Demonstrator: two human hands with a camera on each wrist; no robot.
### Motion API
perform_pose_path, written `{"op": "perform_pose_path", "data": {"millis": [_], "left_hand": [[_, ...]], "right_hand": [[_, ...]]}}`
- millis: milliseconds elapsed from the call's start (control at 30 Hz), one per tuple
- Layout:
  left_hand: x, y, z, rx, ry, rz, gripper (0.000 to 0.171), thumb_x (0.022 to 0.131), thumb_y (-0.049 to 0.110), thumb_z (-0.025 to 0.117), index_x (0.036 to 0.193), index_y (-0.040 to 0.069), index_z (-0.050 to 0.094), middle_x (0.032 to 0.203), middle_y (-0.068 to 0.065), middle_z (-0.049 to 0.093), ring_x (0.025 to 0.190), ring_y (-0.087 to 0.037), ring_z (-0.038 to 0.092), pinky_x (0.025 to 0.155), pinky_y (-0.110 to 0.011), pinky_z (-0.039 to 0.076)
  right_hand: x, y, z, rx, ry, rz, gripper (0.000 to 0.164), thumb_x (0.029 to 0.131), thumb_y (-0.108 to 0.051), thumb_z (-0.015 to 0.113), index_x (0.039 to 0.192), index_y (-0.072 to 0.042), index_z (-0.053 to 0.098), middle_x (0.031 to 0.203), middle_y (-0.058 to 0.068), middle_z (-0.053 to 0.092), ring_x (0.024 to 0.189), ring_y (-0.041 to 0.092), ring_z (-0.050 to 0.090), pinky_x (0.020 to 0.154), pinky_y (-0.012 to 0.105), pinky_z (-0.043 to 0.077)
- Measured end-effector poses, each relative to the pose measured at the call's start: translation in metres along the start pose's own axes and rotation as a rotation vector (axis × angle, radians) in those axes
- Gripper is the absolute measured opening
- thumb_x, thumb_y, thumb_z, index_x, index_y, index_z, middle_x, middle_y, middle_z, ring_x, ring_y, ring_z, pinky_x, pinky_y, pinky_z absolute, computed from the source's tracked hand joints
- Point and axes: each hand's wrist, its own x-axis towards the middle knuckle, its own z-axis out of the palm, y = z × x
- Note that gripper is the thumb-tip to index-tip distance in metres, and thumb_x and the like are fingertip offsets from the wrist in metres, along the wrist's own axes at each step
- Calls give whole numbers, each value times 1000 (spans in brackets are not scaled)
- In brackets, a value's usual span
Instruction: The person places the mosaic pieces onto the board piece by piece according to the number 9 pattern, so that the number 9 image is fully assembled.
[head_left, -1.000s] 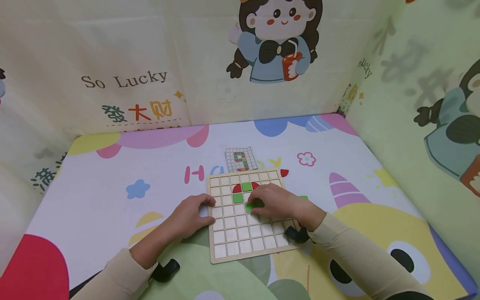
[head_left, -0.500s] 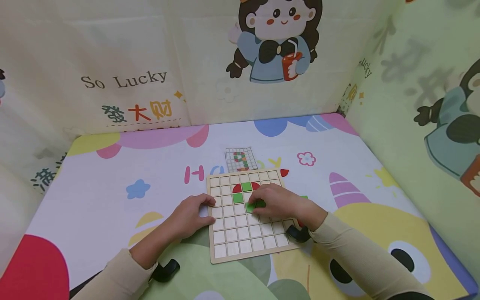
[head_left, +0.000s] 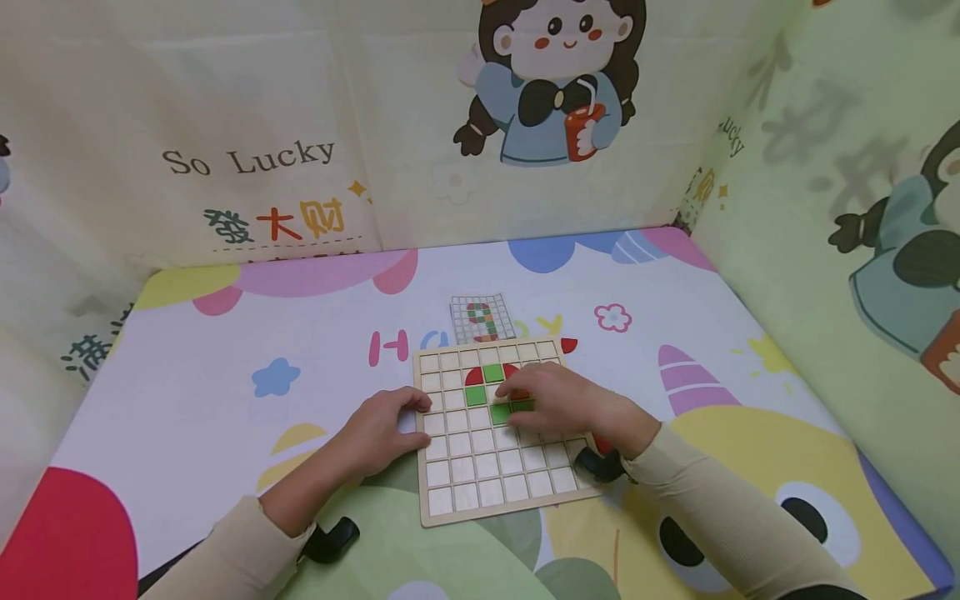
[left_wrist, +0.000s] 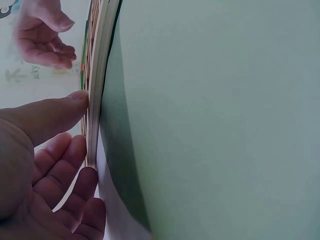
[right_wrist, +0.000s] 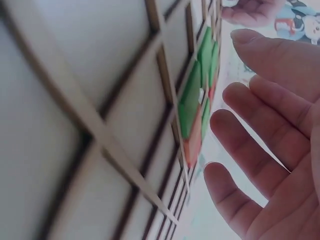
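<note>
A wooden grid board [head_left: 510, 507] lies on the table, its square cells partly filled with flat pieces. Green square tiles [head_left: 476, 396] and red rounded-corner tiles [head_left: 474, 377] sit in its upper middle. My right hand [head_left: 558, 400] hovers over these, covering some of them. In the right wrist view its fingers [right_wrist: 235, 145] are loosely spread and hold nothing, apart from the green tiles [right_wrist: 190, 100]. At the board's left edge rests my left hand [head_left: 378, 433]. The left wrist view shows its thumb [left_wrist: 60, 112] and fingertips touching the board's side [left_wrist: 95, 100].
Behind the board lies a card [head_left: 482, 318] printed with a gridded coloured figure. A loose red piece [head_left: 569, 345] is by the board's far right corner, and another red piece [head_left: 602, 444] shows near my right wrist. Printed cloth [head_left: 405, 125] hangs at the back and right.
My right fingers have come off a green tile and spread, the hand shifting slightly right. More of the lower green tiles shows. The left hand stays put.
</note>
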Motion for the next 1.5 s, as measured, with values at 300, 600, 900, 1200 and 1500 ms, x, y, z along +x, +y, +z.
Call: {"op": "perform_pose_path", "data": {"millis": [300,600,900,1200,1500], "left_hand": [[0,0,-2,9,0,11,37,83,13,81,116,10,66,112,0,65,111,-26,54,99,-44,46],[0,0,-1,6,0,4,36,83,13,81,116,10,66,112,0,64,112,-26,54,99,-45,46],[0,0,-1,6,3,8,36,83,12,81,115,10,66,112,0,64,111,-26,54,99,-45,46],[1,-1,2,-5,8,-2,36,82,12,82,115,10,66,112,1,64,111,-25,54,99,-44,46],[1,-1,0,-6,2,8,36,83,12,82,115,10,66,111,1,64,111,-25,54,99,-44,46]], "right_hand": [[-8,10,-15,64,79,8,34,89,-20,76,121,-7,69,116,3,68,110,24,62,98,43,48],[-19,33,-30,76,193,78,38,89,-14,75,124,-3,67,117,11,68,105,29,62,92,48,50],[-26,57,-38,85,254,138,38,89,-13,73,125,0,66,112,14,68,103,34,63,92,53,49],[-27,77,-37,91,226,211,43,91,-13,71,131,0,63,123,17,67,114,38,60,98,55,46],[-22,88,-33,73,195,278,40,91,-11,67,130,0,64,125,17,66,119,36,58,101,53,44]]}}
